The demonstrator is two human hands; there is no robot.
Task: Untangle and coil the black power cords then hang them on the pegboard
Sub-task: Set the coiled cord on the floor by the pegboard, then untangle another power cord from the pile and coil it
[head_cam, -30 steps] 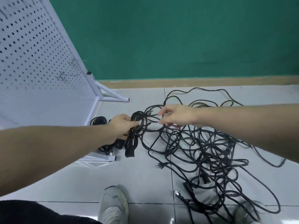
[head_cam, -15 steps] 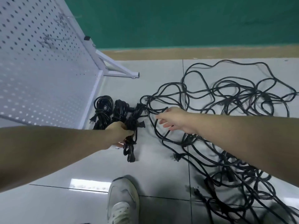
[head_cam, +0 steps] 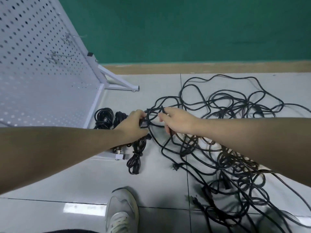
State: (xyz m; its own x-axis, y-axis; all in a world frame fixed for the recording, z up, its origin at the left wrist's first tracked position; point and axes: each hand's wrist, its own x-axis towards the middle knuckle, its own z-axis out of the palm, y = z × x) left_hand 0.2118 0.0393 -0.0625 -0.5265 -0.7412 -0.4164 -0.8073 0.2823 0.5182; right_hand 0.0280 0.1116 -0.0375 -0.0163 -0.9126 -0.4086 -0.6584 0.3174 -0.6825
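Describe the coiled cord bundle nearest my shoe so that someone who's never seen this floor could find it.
Start at the white pegboard and follow its frame down to the foot nearest the grey shoe. Just right of that foot lies a coiled black cord bundle, tied at its middle. Unlike the other coils by the board, it stretches lengthwise toward the shoe.

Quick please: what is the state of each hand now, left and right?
Left hand: grips a loop of black cord.
Right hand: pinches the same black cord.
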